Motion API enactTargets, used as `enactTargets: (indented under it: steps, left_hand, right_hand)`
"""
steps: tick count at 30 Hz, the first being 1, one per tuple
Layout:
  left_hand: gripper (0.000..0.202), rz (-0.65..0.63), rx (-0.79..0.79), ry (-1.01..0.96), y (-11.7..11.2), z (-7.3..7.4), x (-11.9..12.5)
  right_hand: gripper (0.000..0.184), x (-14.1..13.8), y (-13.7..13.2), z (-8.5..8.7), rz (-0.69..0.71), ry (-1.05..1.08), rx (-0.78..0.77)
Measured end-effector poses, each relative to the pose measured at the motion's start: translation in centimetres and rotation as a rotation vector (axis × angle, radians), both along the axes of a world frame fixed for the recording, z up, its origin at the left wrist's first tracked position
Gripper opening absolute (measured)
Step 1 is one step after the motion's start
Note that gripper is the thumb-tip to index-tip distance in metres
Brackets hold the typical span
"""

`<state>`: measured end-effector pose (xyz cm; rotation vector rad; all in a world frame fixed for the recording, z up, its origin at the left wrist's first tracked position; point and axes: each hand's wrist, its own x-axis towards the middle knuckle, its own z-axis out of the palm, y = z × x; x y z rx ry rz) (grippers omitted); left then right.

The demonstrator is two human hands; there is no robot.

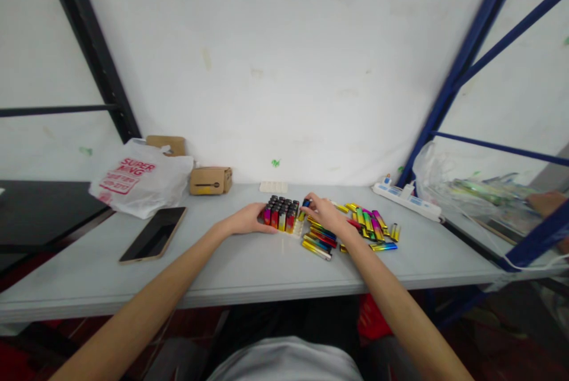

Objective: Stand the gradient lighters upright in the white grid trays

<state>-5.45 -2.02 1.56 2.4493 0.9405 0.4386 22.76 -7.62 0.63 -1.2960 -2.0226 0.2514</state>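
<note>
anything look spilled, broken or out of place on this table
Nothing looks plainly damaged or spilled. The untidy spot is the loose shiny pieces by the right hand: they lie at mixed angles, while the black-topped ones at the left hand stand upright in rows.

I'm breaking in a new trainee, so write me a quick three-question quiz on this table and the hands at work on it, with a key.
1. Multiple choice: Which hand holds a single piece beside the upright group?
A: left
B: right
C: neither

2. True or false: The phone lies farther left on the table than the loose shiny pieces.

3. Fill in: The left hand is at the ____ side of the upright group.

Key
1: B, the right hand.
2: True.
3: left.
</note>
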Motion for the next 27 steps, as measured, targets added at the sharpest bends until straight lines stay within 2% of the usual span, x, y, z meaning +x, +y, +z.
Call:
enactTargets:
  steps: [6, 10, 14, 17, 22, 27]
  left_hand:
    - [0.070, -0.023, -0.018, -0.023, -0.2, 0.2, 0.1]
    - [0.072, -0.022, -0.029, -0.029, -0.3, 0.3, 0.1]
    - [0.073, -0.021, -0.043, -0.024, -0.3, 0.4, 0.2]
    - [0.072, -0.029, -0.049, -0.022, -0.3, 0.5, 0.2]
    - [0.071, -0.005, -0.014, 0.007, 0.0, 0.3, 0.1]
    - [0.072, 0.003, -0.006, -0.002, 0.0, 0.2, 0.1]
  right_hand:
    - [0.016, -0.7, -0.2, 0.1, 0.059, -0.082, -0.032]
    - [0.031, 0.2, -0.9, 1.0, 0.104, -0.034, -0.048]
    - [0.038, 2.2, -1.2, 1.7, -0.035, 0.091, 0.040]
    - [0.032, 3.9, -0.7, 1.2, -0.101, -0.011, 0.057]
    - [0.016, 5.2, 0.6, -0.4, -0.084, -0.277, -0.068]
    - [0.018, 4.4, 1.1, -1.2, -0.040, -0.291, -0.081]
